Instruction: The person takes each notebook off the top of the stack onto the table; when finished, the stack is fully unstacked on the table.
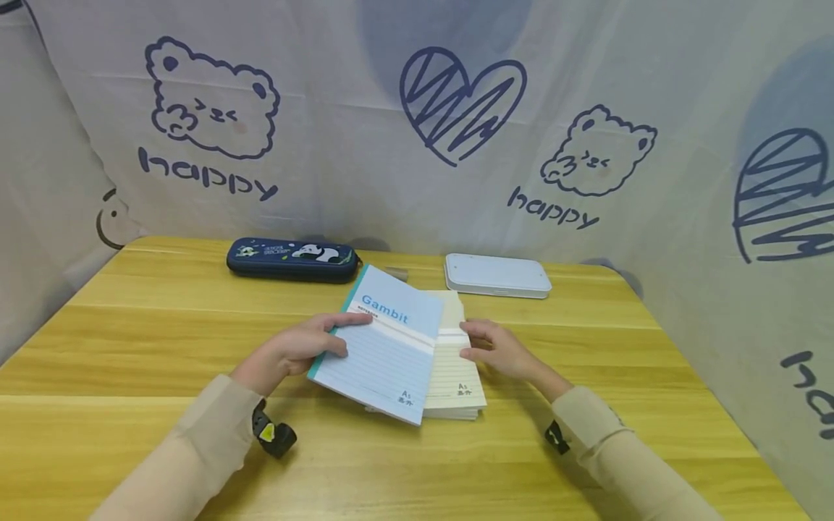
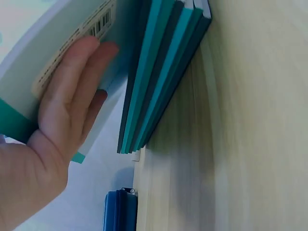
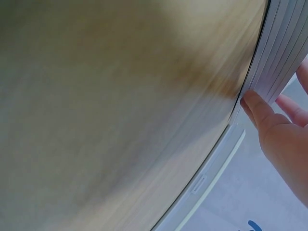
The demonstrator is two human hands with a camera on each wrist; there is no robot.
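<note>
My left hand (image 1: 296, 347) grips a light blue "Gambit" notebook (image 1: 384, 362) with a teal spine. It is tilted over a stack of notebooks, whose cream top one (image 1: 449, 376) shows at the right. In the left wrist view, fingers (image 2: 72, 82) lie flat under the back cover by a barcode label (image 2: 98, 21). Below it are the teal and dark spines (image 2: 159, 82) of the stack. At the stack's right side is my right hand (image 1: 502, 351), thumb and fingers loosely bent. In the right wrist view its fingertips touch the page edges (image 3: 276, 48).
A dark blue pencil case (image 1: 293, 260) with a panda print lies at the table's back left. Behind the notebooks is a small greyish object (image 1: 396, 273). A white flat case (image 1: 498, 276) sits at the back right, before a printed curtain (image 1: 352, 181).
</note>
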